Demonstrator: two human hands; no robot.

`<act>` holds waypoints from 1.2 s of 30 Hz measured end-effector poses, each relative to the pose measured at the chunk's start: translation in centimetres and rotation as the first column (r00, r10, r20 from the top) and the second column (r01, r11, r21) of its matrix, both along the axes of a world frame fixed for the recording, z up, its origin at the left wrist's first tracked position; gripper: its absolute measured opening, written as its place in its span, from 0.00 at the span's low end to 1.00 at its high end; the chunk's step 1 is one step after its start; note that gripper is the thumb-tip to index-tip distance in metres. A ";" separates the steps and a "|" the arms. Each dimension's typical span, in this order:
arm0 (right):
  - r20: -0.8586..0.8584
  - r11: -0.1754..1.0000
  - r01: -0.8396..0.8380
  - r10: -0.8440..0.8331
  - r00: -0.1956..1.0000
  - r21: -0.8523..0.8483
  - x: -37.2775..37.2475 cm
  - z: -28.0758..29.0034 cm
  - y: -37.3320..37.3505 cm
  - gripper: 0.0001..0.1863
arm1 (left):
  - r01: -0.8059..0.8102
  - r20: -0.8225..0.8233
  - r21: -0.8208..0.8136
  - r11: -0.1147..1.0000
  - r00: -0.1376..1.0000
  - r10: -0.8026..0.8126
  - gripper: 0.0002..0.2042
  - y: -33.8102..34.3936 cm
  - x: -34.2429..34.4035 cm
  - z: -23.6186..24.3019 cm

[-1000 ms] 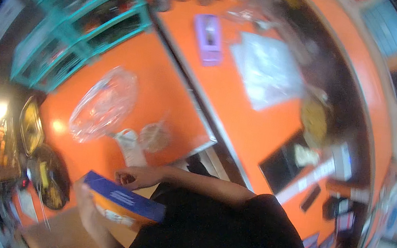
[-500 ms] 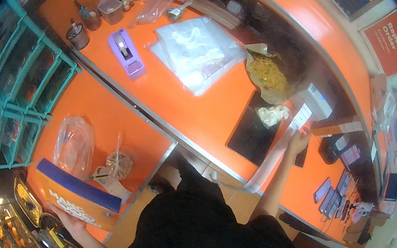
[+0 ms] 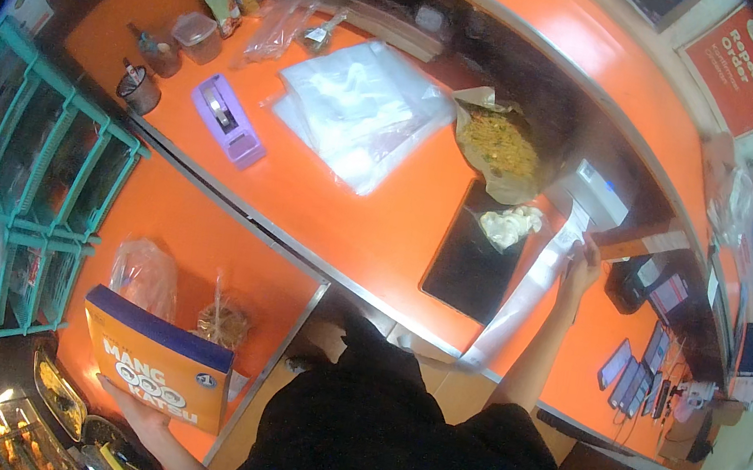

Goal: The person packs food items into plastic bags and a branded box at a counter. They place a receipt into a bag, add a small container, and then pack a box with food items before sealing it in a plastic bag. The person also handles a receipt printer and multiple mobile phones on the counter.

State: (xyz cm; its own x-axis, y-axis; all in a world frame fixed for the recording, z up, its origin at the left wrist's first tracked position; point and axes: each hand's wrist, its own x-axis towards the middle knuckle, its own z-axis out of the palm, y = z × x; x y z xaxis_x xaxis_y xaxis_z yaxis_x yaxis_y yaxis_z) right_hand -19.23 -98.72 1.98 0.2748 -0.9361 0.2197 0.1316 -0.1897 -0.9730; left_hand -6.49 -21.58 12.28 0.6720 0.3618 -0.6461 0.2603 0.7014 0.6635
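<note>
My left hand (image 3: 137, 410) holds an orange cardboard food box (image 3: 111, 338) from below, its top edge dark blue and its printed front tilted up. Over on the right, my right hand (image 3: 584, 267) has its fingers at a long white receipt strip (image 3: 520, 297), close to where the strip leaves a small white printer (image 3: 602, 200). The strip hangs down past the counter edge. A black tablet (image 3: 462, 270) lies to its left, partly under a crumpled white wad (image 3: 509, 227). Beyond them sits an open brown paper wrap of noodle-like food (image 3: 497, 146).
Clear plastic sheets (image 3: 364, 110) and a purple tape dispenser (image 3: 225, 120) lie on the orange counter. Teal racks (image 3: 47, 135) stand at the left, food pans (image 3: 61, 393) at the lower left. A bulging plastic bag (image 3: 147, 267) rests behind the box. Several phones (image 3: 629, 378) lie far right.
The orange box has tipped so more of its front shows, and it has shifted slightly right. My right hand has moved a little right and up along the receipt strip.
</note>
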 end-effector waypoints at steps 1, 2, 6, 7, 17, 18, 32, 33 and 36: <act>-0.009 1.000 0.028 -0.028 1.000 0.008 0.2 0.5 0.1 0.12 | -0.003 -0.001 0.026 1.000 1.000 0.003 0.38 0.0 0.0 0.0; 0.011 0.998 0.039 -0.039 0.999 -0.043 0.4 0.9 0.3 0.10 | -0.009 0.007 0.032 0.999 1.000 0.009 0.38 0.1 -0.1 -0.1; -0.039 0.982 0.107 -0.114 0.993 -0.157 0.9 2.5 0.9 0.06 | -0.011 0.037 -0.001 1.000 0.999 0.011 0.37 0.4 -0.5 -0.5; -0.080 0.972 0.099 -0.118 0.990 -0.215 0.8 2.5 0.8 0.06 | -0.006 0.044 -0.025 1.000 0.999 0.007 0.37 0.5 -0.6 -0.7; -0.412 0.781 0.115 -0.441 0.797 -0.614 -0.7 3.0 0.2 0.05 | 0.048 0.294 -0.122 0.991 0.956 -0.010 0.36 3.8 -4.6 -4.2; -0.432 0.735 0.071 -0.471 0.769 -0.675 0.2 4.6 1.8 0.05 | -0.037 0.284 -0.124 0.992 0.956 0.071 0.37 3.7 -4.9 -4.7; -0.321 -0.069 -0.996 0.946 -0.046 -0.063 9.6 11.3 65.8 0.24 | -0.411 0.501 -0.042 0.911 0.780 0.375 0.43 2.2 -10.4 -3.5; -0.454 -0.066 -0.990 0.891 -0.001 -0.128 8.7 11.2 67.6 0.26 | -0.402 0.522 -0.038 0.915 0.773 0.361 0.43 2.4 -11.3 -3.7; -0.660 -0.091 -0.935 0.732 0.171 -0.343 6.8 10.8 70.1 0.32 | -0.436 0.352 -0.126 0.891 0.820 0.451 0.42 3.2 -14.2 -4.6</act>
State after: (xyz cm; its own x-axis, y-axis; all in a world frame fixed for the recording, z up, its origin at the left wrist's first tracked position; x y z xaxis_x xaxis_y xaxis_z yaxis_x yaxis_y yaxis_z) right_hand -12.40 -28.58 12.83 0.8538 0.4346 0.2866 0.5024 -0.5438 -0.6722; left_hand -20.65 -18.37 7.67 0.6331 0.6579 -0.4079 -0.3380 0.7090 0.6189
